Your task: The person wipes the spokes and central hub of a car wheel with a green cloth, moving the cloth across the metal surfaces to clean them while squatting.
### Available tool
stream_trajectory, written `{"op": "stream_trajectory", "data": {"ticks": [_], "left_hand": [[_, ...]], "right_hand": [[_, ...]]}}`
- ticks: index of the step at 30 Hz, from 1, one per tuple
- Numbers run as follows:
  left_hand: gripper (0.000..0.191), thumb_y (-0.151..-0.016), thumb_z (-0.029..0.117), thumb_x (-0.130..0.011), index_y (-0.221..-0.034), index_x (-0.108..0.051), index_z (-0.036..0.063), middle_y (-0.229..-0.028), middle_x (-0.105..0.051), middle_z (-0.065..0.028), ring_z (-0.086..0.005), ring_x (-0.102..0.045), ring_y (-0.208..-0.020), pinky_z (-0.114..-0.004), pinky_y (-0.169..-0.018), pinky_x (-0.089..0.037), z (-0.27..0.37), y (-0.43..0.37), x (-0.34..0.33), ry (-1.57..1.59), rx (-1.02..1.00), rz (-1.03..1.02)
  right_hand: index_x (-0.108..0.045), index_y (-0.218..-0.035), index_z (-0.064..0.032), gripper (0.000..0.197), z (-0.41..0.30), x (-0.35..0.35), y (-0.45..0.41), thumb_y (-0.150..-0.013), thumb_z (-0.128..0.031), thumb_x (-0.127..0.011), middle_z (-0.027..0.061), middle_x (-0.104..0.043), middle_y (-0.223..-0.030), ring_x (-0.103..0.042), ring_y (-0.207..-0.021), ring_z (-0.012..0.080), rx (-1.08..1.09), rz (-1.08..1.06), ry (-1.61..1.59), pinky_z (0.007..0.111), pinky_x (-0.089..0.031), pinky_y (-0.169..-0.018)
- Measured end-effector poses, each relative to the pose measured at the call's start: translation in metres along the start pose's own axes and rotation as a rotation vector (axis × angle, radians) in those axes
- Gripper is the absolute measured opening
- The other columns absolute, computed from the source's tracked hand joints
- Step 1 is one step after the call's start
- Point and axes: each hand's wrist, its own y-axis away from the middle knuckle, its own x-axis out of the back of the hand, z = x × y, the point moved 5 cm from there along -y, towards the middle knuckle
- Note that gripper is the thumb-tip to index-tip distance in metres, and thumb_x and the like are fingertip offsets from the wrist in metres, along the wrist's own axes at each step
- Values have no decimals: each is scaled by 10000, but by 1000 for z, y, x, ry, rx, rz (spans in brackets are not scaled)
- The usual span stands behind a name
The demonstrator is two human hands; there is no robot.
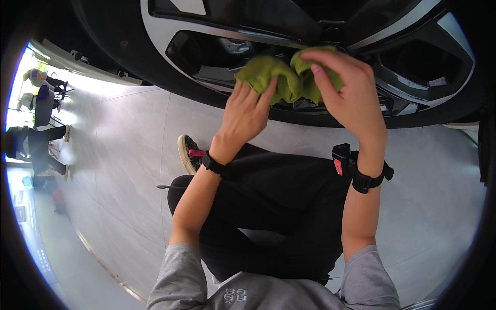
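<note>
A green cloth (285, 79) lies bunched in front of the lower spokes of a car's alloy wheel (248, 35). My left hand (248, 108) has its fingers on the cloth's left part, some of them hidden in the folds. Thumb and fingers of my right hand (347, 89) pinch the cloth's right part, close to the wheel's middle. Both hands are in front of the wheel's openings, above the lower edge of the black tyre (201, 93).
Grey floor tiles (128, 155) extend below the wheel. My bent legs in black trousers (279, 186) and a patterned shoe (190, 155) are under my arms. A light car body panel (93, 64) is at upper left. Other people (42, 143) are at the far left, near chairs.
</note>
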Motion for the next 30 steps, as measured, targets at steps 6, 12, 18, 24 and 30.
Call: {"op": "stream_trajectory", "data": {"ticks": [6,12,18,24,30], "left_hand": [[564,-798,114,-640,-1322,-505,-44,-1209,-547,-213,-394,-516,-1132,-508,-1031,-374,0,-10,3,-26,70,124],[557,-765,102,-630,-1307,-544,11,-1167,-574,-174,-362,-524,-1122,-505,-1038,-368,7,6,-16,-61,91,48],[576,-735,55,-589,-1311,-568,67,-1103,-626,-92,-246,-553,-1111,-428,-1014,-398,20,28,-38,19,-1,-66],[545,-720,18,-580,-1264,-597,28,-1099,-631,-109,-269,-576,-1096,-414,-998,-425,31,16,-29,50,-21,-57],[565,-690,-121,-558,-1254,-548,-91,-1168,-604,-258,-431,-594,-1061,-442,-947,-471,21,-4,24,291,20,275]], "right_hand": [[-671,-1040,-14,180,-2,-6,0,-876,-28,-597,124,-686,-894,-652,-687,239,87,43,-56,299,-516,-639],[-662,-991,17,158,16,-24,6,-878,-72,-595,151,-665,-804,-634,-694,288,-159,-332,-29,351,-505,-681],[-671,-923,9,154,25,-27,14,-880,-118,-595,171,-662,-810,-634,-733,330,-269,-476,165,389,-515,-712],[-703,-896,-28,208,35,5,28,-900,-202,-589,129,-665,-735,-648,-754,311,-362,-440,446,413,-512,-734],[-696,-873,-3,142,8,54,11,-879,-126,-626,137,-652,-657,-631,-528,241,-275,217,34,293,-465,-529]]}}
